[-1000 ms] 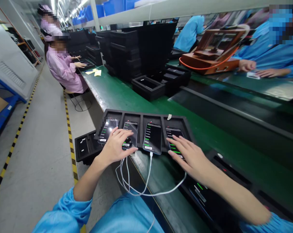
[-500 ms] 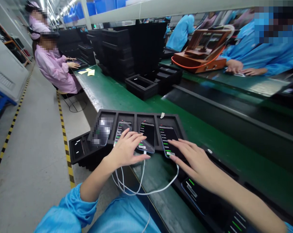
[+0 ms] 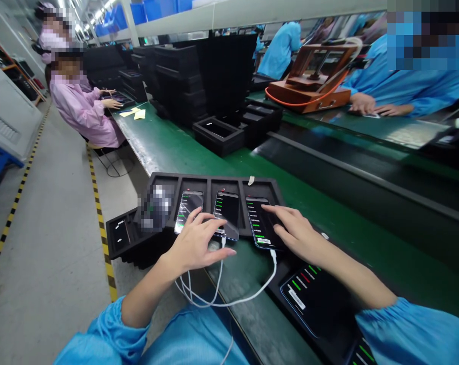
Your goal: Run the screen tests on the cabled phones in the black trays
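My left hand (image 3: 197, 241) is open, fingers spread over the lower parts of two smartphones, the left phone (image 3: 189, 205) and the middle phone (image 3: 229, 213). My right hand (image 3: 298, 228) is open too, its index fingertip on or just above the screen of the right phone (image 3: 258, 218). All three lie in compartments of a black foam tray (image 3: 210, 183), their screens showing lines of white and green text. White charging cables (image 3: 248, 301) run from the lower ends of the middle and right phones. A pixelated area hides the tray's leftmost compartment.
More phones, one a lit phone (image 3: 309, 299), lie in a tray at the lower right. Stacked black trays (image 3: 184, 81) stand farther back on the green bench (image 3: 168, 147). A wooden device (image 3: 313, 86) sits across the bench. A person in pink (image 3: 81, 106) sits at the left.
My right hand has moved up the right phone, its index finger now nearer the screen's top. My left hand has shifted slightly down and left, and the camera view has shifted a little.
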`<state>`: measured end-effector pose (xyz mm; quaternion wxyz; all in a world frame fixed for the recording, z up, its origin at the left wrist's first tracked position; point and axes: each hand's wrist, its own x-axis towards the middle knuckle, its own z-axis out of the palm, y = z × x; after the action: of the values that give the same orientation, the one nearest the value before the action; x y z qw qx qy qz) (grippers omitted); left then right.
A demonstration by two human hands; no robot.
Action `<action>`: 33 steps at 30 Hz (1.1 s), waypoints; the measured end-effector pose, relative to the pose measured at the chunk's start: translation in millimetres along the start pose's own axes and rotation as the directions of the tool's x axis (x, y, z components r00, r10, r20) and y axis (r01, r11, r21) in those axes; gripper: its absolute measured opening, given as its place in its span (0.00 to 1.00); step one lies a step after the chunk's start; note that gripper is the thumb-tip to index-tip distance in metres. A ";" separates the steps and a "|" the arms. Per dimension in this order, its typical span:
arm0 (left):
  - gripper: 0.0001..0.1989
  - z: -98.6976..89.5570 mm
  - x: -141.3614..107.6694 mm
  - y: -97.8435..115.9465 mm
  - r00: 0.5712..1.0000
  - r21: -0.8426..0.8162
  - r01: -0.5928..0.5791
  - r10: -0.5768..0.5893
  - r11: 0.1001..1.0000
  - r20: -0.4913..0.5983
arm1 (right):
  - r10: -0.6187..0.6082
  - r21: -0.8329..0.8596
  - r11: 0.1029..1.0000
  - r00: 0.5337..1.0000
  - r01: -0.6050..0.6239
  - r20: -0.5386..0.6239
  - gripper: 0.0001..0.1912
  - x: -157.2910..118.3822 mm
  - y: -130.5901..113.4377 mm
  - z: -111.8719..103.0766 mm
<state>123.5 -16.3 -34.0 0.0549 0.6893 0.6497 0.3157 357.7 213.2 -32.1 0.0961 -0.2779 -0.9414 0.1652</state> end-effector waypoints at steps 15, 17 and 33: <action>0.26 -39.1 -17.1 -36.9 0.944 0.127 0.285 -0.255 0.950 -0.211 | -0.125 0.036 0.992 0.991 0.124 0.040 0.30 40.9 -39.1 16.8; 0.26 -39.4 -19.2 -39.5 0.939 0.140 0.305 -0.274 0.942 -0.208 | -0.180 0.054 0.983 0.981 0.176 0.075 0.30 40.7 -49.9 21.7; 0.23 -31.6 -40.9 -43.8 0.953 0.130 0.276 -0.253 0.952 -0.165 | -0.265 0.123 0.960 0.958 0.251 0.114 0.27 8.1 -68.5 20.0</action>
<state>71.6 -58.3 -45.1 -0.0038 0.5730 0.7607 0.3048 311.9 158.4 -24.9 0.0706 -0.1359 -0.9636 0.2192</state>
